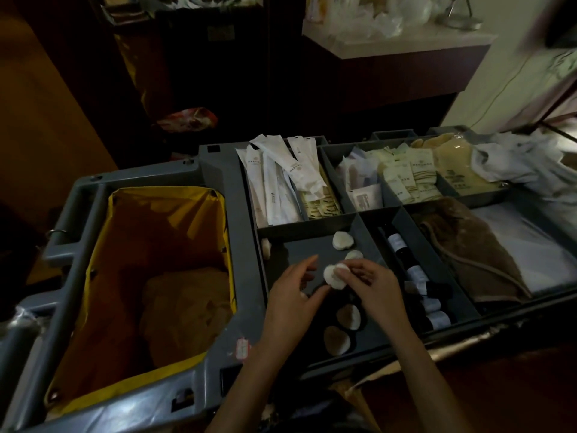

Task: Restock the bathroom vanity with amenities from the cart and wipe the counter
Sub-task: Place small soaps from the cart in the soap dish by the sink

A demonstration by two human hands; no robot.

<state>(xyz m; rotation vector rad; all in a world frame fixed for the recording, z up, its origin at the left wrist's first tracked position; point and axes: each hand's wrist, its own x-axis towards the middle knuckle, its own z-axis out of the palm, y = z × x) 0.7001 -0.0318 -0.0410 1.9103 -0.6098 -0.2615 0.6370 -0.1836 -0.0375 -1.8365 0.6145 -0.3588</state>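
The grey housekeeping cart (pixel 218 182) fills the lower view. Both my hands are over its near middle compartment (pixel 299 251), which holds several small round white soaps. My right hand (pixel 371 285) pinches one round white soap (pixel 334 276) between thumb and fingertips. My left hand (pixel 293 292) is beside it with loosely spread fingers, its thumb touching the same soap from below. More soaps lie loose: one (pixel 342 240) further back and two (pixel 348 317) nearer me.
A yellow-lined waste bag (pixel 162 214) fills the cart's left half. White long sachets (pixel 278 179), cream packets (pixel 406 176), dark small bottles (pixel 415 273) and a brown cloth (pixel 468 251) fill the other compartments. A white counter (pixel 390 45) stands at the back.
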